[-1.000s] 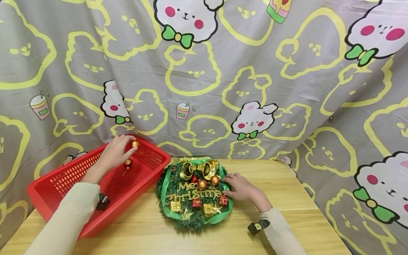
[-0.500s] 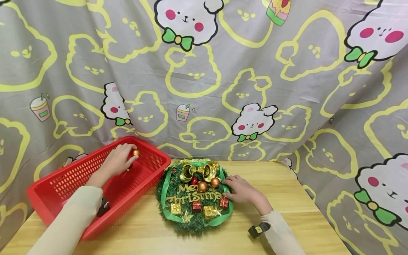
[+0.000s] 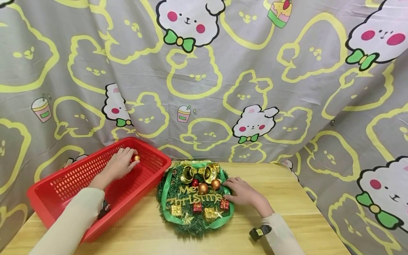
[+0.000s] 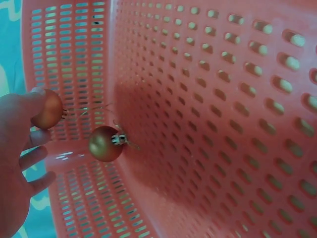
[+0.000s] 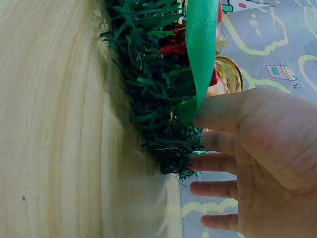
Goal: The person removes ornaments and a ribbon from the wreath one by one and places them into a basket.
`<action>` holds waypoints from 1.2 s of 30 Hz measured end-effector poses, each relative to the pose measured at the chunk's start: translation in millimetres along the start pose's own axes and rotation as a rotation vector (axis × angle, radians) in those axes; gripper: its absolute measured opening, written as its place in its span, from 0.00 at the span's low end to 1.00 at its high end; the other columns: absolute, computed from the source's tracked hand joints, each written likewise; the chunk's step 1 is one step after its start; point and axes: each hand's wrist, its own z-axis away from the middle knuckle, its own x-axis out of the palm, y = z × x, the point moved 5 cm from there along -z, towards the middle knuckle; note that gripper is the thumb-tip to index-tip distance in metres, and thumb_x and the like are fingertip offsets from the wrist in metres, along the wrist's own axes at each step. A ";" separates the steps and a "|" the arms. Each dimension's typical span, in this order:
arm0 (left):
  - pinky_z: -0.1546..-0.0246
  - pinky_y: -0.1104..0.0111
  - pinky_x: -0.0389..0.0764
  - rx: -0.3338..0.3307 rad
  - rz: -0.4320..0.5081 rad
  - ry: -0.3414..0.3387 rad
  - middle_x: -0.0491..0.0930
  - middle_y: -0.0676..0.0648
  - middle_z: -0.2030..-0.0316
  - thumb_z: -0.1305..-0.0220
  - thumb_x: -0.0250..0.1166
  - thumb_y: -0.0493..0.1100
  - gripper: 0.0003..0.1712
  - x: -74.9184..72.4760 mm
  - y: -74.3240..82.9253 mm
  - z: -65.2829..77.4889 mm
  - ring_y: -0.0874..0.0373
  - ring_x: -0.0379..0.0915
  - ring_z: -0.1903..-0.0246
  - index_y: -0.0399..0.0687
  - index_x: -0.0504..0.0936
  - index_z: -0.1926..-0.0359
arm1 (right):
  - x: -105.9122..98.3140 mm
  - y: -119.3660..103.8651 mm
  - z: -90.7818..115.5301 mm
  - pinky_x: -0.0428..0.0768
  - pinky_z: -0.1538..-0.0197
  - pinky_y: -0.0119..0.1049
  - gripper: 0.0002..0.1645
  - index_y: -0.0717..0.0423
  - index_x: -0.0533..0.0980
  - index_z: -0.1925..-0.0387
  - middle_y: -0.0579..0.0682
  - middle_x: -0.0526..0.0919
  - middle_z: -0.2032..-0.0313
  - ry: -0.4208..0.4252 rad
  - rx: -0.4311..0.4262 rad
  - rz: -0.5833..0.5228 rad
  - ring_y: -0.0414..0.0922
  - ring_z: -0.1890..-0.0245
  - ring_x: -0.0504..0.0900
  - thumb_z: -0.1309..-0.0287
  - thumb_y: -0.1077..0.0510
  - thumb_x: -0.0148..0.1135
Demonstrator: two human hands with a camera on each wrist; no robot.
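Observation:
My left hand (image 3: pixel 119 164) is inside the red plastic basket (image 3: pixel 38 191), pinching a copper-coloured Christmas ball (image 4: pixel 49 110) between thumb and fingers. A thin string trails from the ball's cap. Near it, a second Christmas ball (image 4: pixel 105 144) lies on the basket floor; my left hand hides it in the head view. On the table, a green wreath (image 3: pixel 194 228) carries gold bells, a "Merry Christmas" sign, small gift boxes, copper balls and a green ribbon (image 5: pixel 200 44). At the wreath's right edge rests my right hand (image 3: pixel 240 191), fingers fairly straight, its thumb at the ribbon.
The wooden table (image 3: pixel 287 198) stands against a grey patterned curtain (image 3: pixel 204 81). A dark object (image 3: pixel 103 209) sits in the basket beside the left sleeve, partly hidden. The right wrist wears a black camera (image 3: pixel 259 232).
My left hand has lowered deeper into the basket with the ball in its fingers. The right hand stays at the wreath's edge. The head view has tilted up slightly.

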 end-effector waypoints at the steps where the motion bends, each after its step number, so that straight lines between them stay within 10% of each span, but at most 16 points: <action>1: 0.55 0.44 0.74 0.001 -0.005 -0.006 0.76 0.37 0.53 0.30 0.65 0.45 0.19 1.3 -0.2 0.5 0.38 0.69 0.52 0.36 0.75 0.48 | -0.1 -0.1 0.2 0.70 0.35 0.63 0.30 0.61 0.75 0.36 0.62 0.75 0.36 0.001 0.000 -0.003 0.62 0.36 0.72 0.32 0.48 0.63; 36: 0.56 0.42 0.67 -0.040 -0.028 -0.151 0.73 0.43 0.59 0.34 0.69 0.45 0.15 13.3 -0.7 14.2 0.42 0.63 0.57 0.41 0.76 0.55 | -3.3 -4.7 2.6 0.70 0.35 0.62 0.31 0.62 0.74 0.35 0.62 0.75 0.36 -0.003 -0.001 -0.016 0.61 0.37 0.73 0.32 0.48 0.64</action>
